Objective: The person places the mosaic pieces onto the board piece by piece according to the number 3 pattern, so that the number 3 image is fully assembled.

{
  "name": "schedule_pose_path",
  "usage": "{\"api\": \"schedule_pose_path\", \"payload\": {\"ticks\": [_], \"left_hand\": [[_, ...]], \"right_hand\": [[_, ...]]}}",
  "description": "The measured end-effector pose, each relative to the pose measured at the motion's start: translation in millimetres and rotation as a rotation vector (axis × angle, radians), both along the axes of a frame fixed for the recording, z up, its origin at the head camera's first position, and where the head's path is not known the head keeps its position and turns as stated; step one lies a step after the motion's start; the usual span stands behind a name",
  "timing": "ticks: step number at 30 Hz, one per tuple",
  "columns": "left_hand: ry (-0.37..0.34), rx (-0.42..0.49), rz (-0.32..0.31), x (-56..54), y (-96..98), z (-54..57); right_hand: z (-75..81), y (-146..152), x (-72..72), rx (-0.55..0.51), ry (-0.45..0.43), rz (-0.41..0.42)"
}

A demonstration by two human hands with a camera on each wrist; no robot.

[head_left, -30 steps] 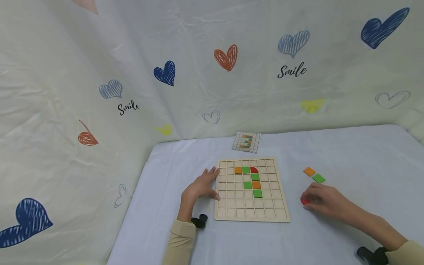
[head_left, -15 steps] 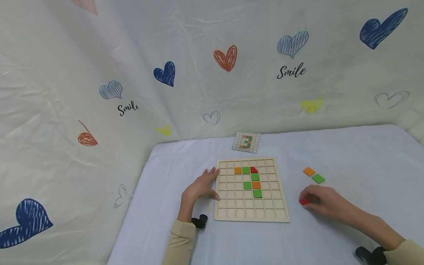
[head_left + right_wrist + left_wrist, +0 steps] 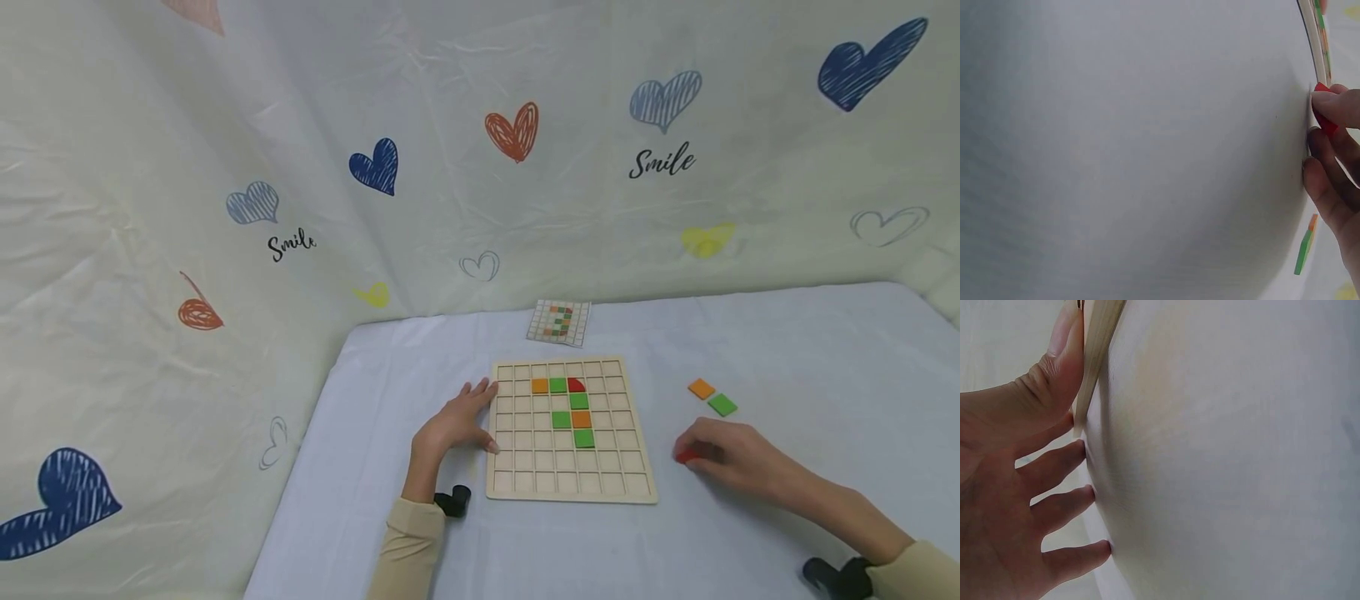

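A square wooden grid board (image 3: 525, 483) lies on the white cloth, with orange, green and red tiles set in several of its cells. My left hand (image 3: 454, 421) rests at the board's left edge, fingers spread and thumb touching the rim; the left wrist view shows the thumb against the board's side (image 3: 1099, 350). To the right of the board, my right hand (image 3: 731, 450) pinches a red tile (image 3: 686, 456) between thumb and fingers, just over the cloth. In the right wrist view the red tile (image 3: 1324, 119) is partly hidden by the thumb.
An orange tile (image 3: 702, 388) and a green tile (image 3: 722, 405) lie loose beyond my right hand. Behind the board lies a small pattern card (image 3: 542, 323) printed with a grid of coloured squares. A cloth backdrop (image 3: 435, 217) with hearts rises behind the table.
My right hand has shifted slightly left with the red tile, and the tile has turned a little in the fingers. The left hand and the board stay in place.
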State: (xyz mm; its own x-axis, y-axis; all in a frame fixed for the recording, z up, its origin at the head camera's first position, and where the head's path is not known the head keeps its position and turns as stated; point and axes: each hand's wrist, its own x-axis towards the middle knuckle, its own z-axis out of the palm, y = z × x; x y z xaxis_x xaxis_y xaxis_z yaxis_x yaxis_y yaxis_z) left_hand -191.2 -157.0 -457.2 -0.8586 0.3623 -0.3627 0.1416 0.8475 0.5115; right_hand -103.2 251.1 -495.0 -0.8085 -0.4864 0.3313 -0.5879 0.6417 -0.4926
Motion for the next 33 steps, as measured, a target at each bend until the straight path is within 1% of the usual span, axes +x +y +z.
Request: {"api": "schedule_pose_path", "payload": {"ticks": [2,5,11,19,21,28,33], "left_hand": [[0.003,-0.002,-0.001,0.1,0.2,0.1],[0.007,-0.003,-0.002,-0.1,0.2,-0.3],[0.005,-0.004,0.000,-0.5,0.1,-1.2],[0.001,0.004,0.006,-0.4,-0.5,-1.4],[0.002,0.001,0.004,-0.3,-0.6,-0.9],[-0.003,0.002,-0.001,0.3,-0.9,1.4],[-0.004,0.005,-0.004,0.6,-1.1,1.8]], "right_hand": [[0.9,-1,-0.4,-0.009,0.020,0.000],[3.3,-3,-0.3,-0.013,0.013,-0.014],[8.8,-8,0.9,-0.008,-0.078,-0.060],[13.2,-13,-2.1,-0.021,-0.179,-0.055],[13.4,-15,-2.5,-0.030,-0.179,-0.040],[13.7,-21,-6.0,-0.065,-0.129,0.017],[18.6,-28,-9.0,-0.056,-0.159,0.017]]}}
